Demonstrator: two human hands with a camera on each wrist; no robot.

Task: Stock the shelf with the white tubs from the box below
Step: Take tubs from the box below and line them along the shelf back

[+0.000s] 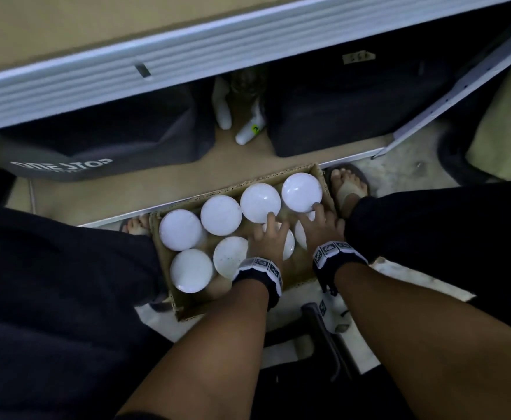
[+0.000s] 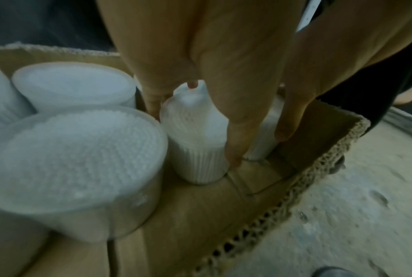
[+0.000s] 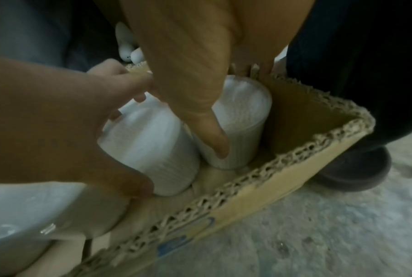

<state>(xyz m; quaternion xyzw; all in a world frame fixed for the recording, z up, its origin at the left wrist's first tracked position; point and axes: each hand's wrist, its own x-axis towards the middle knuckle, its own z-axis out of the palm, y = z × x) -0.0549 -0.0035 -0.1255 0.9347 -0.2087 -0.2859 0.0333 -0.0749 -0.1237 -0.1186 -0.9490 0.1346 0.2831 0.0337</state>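
Both hands reach into the cardboard box [image 1: 324, 174] on the floor: the left hand [image 1: 268, 239] and right hand [image 1: 321, 228] each wrap fingers around a white tub [image 2: 197, 142]. The tubs look light, smooth-walled plastic, best gripped around the sides.

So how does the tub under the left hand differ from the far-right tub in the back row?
The tub under the left hand sits in the near row, its lid mostly covered by the left hand, whose fingers and thumb reach down its sides. The far-right back-row tub shows its whole lid; only a fingertip of the right hand meets its edge. Both are white, round, upright in the cardboard box.
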